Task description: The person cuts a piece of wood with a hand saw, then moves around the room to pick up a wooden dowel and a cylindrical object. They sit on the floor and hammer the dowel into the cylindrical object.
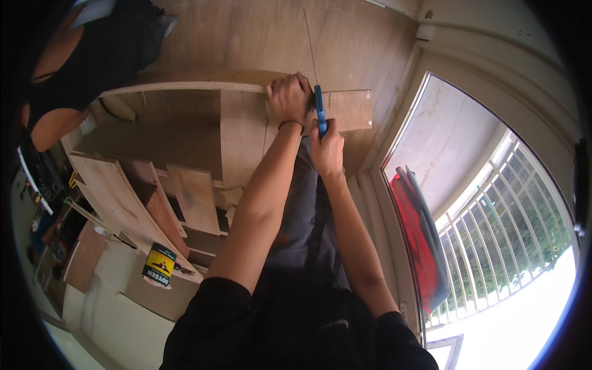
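Observation:
My right hand is wrapped round the blue handle of a hand saw. The saw's thin blade shows almost edge-on and points away from me, over the far side of a wooden board. Just left of the handle, my left hand bears down on the same board with its fingers curled; their tips are hidden. A dark band circles the left wrist. The board lies across the edge of an open plywood cabinet frame, and its right end sticks out past my right hand.
Several loose wooden planks lean at the left, near a green and yellow package. Another person in a dark top is at the upper left. On the right are a window frame, red and dark cloth and white railings.

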`<state>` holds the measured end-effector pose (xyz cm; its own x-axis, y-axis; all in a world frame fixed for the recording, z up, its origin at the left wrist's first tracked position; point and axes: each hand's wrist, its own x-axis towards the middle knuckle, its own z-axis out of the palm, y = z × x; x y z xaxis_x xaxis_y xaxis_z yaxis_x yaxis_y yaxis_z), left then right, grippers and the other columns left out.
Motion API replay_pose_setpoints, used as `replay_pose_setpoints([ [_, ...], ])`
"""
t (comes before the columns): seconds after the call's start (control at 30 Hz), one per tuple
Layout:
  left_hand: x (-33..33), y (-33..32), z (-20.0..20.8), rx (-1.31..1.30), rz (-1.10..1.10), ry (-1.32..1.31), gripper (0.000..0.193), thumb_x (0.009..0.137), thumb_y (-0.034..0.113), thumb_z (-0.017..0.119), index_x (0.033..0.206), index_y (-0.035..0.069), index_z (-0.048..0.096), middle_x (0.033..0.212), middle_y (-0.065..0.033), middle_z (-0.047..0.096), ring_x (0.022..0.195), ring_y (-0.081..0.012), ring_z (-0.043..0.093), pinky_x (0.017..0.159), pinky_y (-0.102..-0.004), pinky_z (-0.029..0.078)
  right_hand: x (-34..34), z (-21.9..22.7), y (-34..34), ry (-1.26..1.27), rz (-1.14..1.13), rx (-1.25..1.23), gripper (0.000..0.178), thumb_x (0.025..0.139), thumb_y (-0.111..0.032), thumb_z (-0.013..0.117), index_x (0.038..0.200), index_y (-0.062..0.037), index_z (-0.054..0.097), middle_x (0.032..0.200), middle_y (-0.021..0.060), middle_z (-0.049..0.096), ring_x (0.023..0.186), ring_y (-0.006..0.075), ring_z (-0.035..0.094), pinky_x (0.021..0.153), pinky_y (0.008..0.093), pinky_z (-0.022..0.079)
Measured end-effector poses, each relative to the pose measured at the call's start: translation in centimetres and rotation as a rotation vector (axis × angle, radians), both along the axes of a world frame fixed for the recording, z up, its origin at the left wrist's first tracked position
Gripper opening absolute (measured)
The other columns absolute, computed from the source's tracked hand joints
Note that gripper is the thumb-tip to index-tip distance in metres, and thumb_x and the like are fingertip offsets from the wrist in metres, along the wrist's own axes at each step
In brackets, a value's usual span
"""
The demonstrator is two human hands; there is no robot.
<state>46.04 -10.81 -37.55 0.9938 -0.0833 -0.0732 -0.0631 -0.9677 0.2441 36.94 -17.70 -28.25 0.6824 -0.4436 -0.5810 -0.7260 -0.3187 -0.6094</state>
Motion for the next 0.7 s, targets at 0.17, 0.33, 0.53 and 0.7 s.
replay_pose_setpoints([
  [0.17, -0.1, -0.3, -0.7, 0.014, 0.029, -0.131, 0.033, 0.087, 0.019, 0.051, 0.059, 0.008, 0.062, 0.064, -0.0102, 0.064, 0.068, -0.0261, 0.061, 0.080, -0.0391, 0.042, -1.4, 6.0, -0.7, 0.072, -0.009, 0.005, 0.031, 0.095, -0.024, 0.058, 0.087, 0.0045, 0.051, 0.061, 0.0256, 0.056, 0.058, 0.0445, 0.060, 0.053, 0.0470, 0.045],
  [0.33, -0.1, -0.5, -0.6, 0.043, 0.030, -0.121, 0.033, 0.087, 0.020, 0.052, 0.057, 0.008, 0.061, 0.062, -0.0097, 0.064, 0.065, -0.0267, 0.059, 0.079, -0.0389, 0.042, -9.9, 18.3, -0.3, 0.310, -0.069, 0.064, 0.024, 0.095, -0.019, 0.059, 0.087, 0.0031, 0.055, 0.059, 0.0179, 0.055, 0.054, 0.0270, 0.060, 0.052, 0.0405, 0.044],
  [0.53, 0.0, -0.4, -0.7, 0.022, 0.028, -0.125, 0.034, 0.088, 0.022, 0.052, 0.058, 0.009, 0.062, 0.064, -0.0092, 0.065, 0.066, -0.0261, 0.060, 0.080, -0.0390, 0.042, -5.6, 17.8, -1.8, 0.466, -0.035, 0.066, 0.019, 0.092, -0.013, 0.061, 0.085, 0.0026, 0.054, 0.059, 0.0205, 0.056, 0.056, 0.0370, 0.064, 0.050, 0.0408, 0.045],
  [0.7, -0.1, -0.1, -1.0, 0.053, 0.019, -0.106, 0.033, 0.087, 0.021, 0.053, 0.058, 0.008, 0.062, 0.062, -0.0097, 0.064, 0.067, -0.0257, 0.061, 0.079, -0.0397, 0.042, 4.7, 2.5, -1.5, 0.166, 0.075, 0.007, 0.040, 0.093, -0.030, 0.057, 0.084, 0.0090, 0.059, 0.075, 0.0356, 0.060, 0.080, 0.0508, 0.063, 0.064, 0.0514, 0.050],
])
